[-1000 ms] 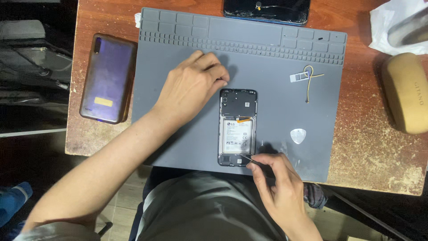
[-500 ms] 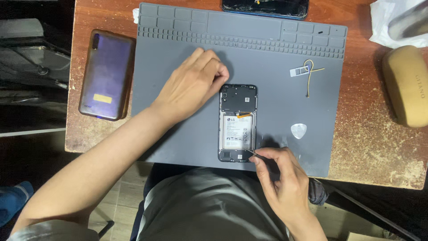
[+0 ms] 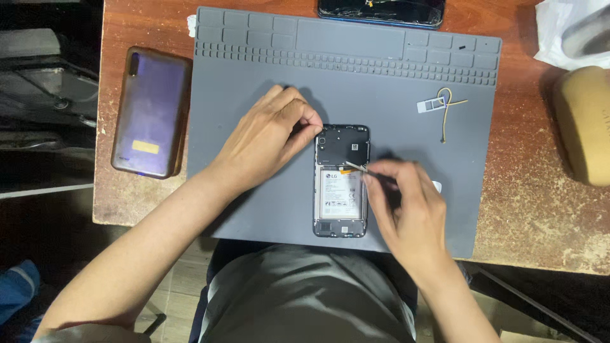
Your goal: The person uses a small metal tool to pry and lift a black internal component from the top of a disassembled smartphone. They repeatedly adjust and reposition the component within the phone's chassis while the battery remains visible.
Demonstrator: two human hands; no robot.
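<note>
Squarely at the middle of the grey repair mat (image 3: 254, 76): one opened smartphone (image 3: 341, 181), back cover off, battery and dark upper board exposed, long axis running 12 to 6 o'clock, lower end toward the body. Left hand (image 3: 270, 143) off at 9 to 10 o'clock of the phone, fingers curled together and pressing the upper-left corner of the frame, steadying rather than clamping. Right hand (image 3: 406, 203) off at 3 to 4 o'clock, fingers pinched shut around one thin metal tool (image 3: 356, 168), most likely tweezers, tip aimed toward 10 o'clock and landing on the orange tab at the seam between battery and board. Both hands touching or just beside the phone, about equally near; only the right carrying a tool, so nearer to the working spot. By count: one opened phone; one purple back cover or second handset (image 3: 150, 111) at 9 o'clock, off the mat on the wooden table (image 3: 521, 209), which of the two hard to say; one dark cracked screen (image 3: 380, 11) at 12 o'clock on the mat's far edge; one small tray-like part with one eject pin (image 3: 445, 111) at 2 o'clock; one white pick (image 3: 436, 187) at 3 o'clock, mostly hidden behind the right hand; one tan rounded case (image 3: 584, 124) well apart at 3 o'clock.
</note>
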